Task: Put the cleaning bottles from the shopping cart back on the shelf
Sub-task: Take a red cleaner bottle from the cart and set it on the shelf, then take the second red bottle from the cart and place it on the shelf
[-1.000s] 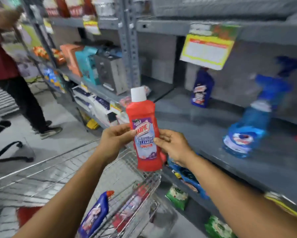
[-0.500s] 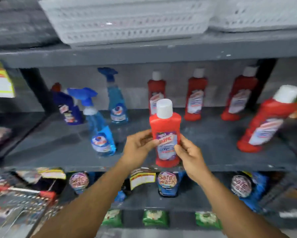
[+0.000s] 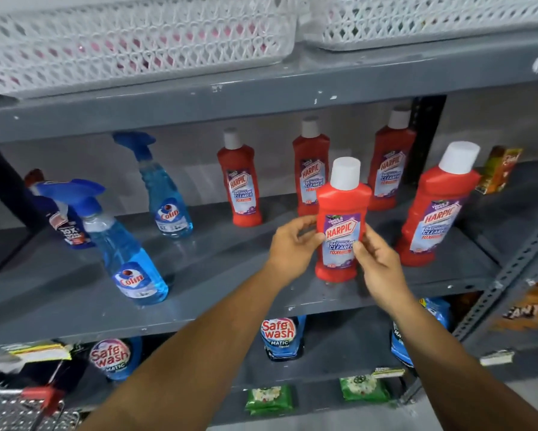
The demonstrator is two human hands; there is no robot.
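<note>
A red Harpic bathroom cleaner bottle (image 3: 341,219) with a white cap stands upright on the grey shelf (image 3: 230,259), near its front edge. My left hand (image 3: 291,244) holds its left side and my right hand (image 3: 378,265) holds its right side over the label. Several more red Harpic bottles stand on the same shelf: three along the back (image 3: 241,181) (image 3: 311,169) (image 3: 390,163) and a large one (image 3: 435,213) just to the right. A corner of the wire shopping cart (image 3: 15,409) shows at the bottom left.
Two blue Colin spray bottles (image 3: 127,253) (image 3: 165,194) and a dark blue bottle (image 3: 62,219) stand on the shelf's left half. White plastic baskets (image 3: 137,42) sit on the shelf above. Safe Wash pouches (image 3: 281,337) and green packets (image 3: 269,399) fill the lower shelves.
My view has swung from the cart to face the shelf. Both hands carried the red bottle forward and to the right, and its base now rests on the shelf.
</note>
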